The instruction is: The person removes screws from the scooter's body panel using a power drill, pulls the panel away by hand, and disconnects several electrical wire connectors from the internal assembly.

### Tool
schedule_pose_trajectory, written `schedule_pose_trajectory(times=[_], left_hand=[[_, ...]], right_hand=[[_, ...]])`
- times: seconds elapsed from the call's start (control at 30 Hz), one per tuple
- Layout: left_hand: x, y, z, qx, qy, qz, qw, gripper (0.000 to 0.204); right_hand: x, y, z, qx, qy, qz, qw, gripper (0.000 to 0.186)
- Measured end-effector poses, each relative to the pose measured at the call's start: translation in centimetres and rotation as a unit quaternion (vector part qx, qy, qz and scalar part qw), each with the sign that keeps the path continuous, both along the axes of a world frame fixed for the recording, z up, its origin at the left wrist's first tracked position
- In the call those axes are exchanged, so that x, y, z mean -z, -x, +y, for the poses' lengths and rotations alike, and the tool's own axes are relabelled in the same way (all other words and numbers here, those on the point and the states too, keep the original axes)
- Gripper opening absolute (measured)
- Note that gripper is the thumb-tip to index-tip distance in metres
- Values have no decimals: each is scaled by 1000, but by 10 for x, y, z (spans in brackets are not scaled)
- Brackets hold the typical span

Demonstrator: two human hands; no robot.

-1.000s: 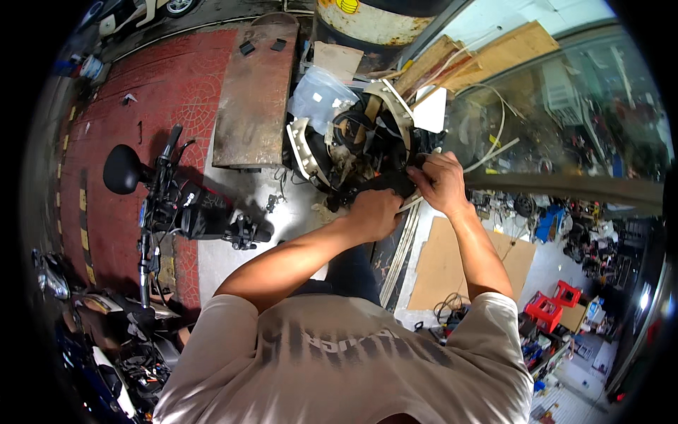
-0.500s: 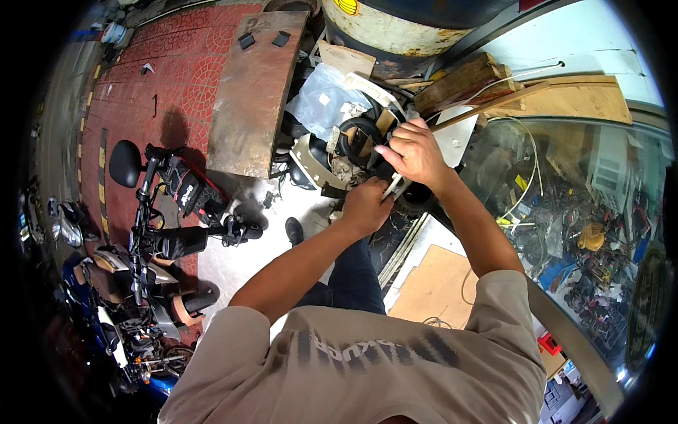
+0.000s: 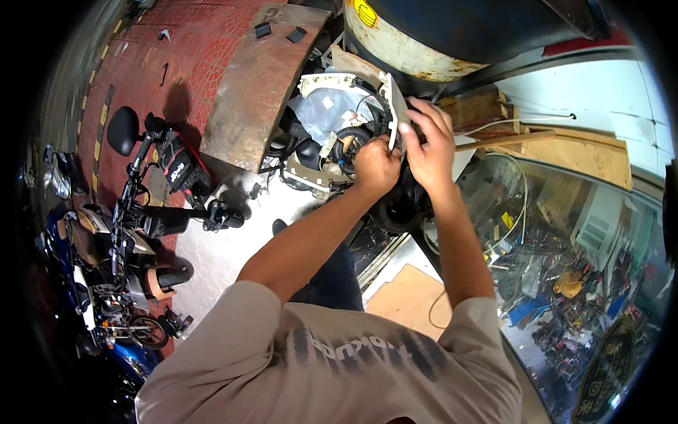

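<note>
A white plastic panel [image 3: 393, 106] stands on edge above a pile of parts. My left hand [image 3: 378, 167] is closed around its near end. On the panel's right side is my right hand [image 3: 431, 145], its fingers stretched and apart and the thumb close to or touching the panel; contact is hard to make out. Beneath and left of my hands lie a black ring-shaped part [image 3: 351, 145], a clear plastic bag [image 3: 321, 113] and a curved white plastic piece [image 3: 311, 175]. My left fingertips and the panel's lower end are partly hidden.
A worn metal-topped table [image 3: 258, 85] stands to the left of the pile, with a large drum [image 3: 424, 42] behind. Wooden boards [image 3: 579, 148] and a cluttered glass case [image 3: 558, 247] are on the right. Parked motorbikes [image 3: 141, 219] line the left.
The white panel has been tilted up to stand on edge. My right hand has loosened from a closed grip to spread fingers beside it. The view has shifted.
</note>
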State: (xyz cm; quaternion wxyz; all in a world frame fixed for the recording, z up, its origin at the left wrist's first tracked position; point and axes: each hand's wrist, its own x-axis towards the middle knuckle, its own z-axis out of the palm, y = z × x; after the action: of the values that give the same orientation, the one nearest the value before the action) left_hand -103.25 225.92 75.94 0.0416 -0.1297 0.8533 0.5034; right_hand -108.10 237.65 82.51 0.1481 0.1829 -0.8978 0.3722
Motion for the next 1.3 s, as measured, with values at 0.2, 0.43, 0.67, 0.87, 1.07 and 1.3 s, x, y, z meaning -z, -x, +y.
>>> schedule_pose_trajectory(times=[0.2,0.43,0.67,0.87,1.07,1.3], left_hand=[[60,25,51,-40,14,23,999,22],[108,8,67,103,21,-204,973,32],[122,-32,65,162,31,-235,958,39],[134,-54,47,154,-3,-234,960,48],[134,-100,12,105,25,-172,979,54],[154,-261,-184,14,40,-192,981,41]], right_hand=[[62,-108,52,150,67,-160,973,25],[114,-224,73,244,180,-343,889,27],[141,-258,65,261,226,-388,855,33],[136,-268,45,260,219,-462,819,45],[177,-291,19,278,245,-463,805,68],[200,-326,6,209,130,-465,851,63]])
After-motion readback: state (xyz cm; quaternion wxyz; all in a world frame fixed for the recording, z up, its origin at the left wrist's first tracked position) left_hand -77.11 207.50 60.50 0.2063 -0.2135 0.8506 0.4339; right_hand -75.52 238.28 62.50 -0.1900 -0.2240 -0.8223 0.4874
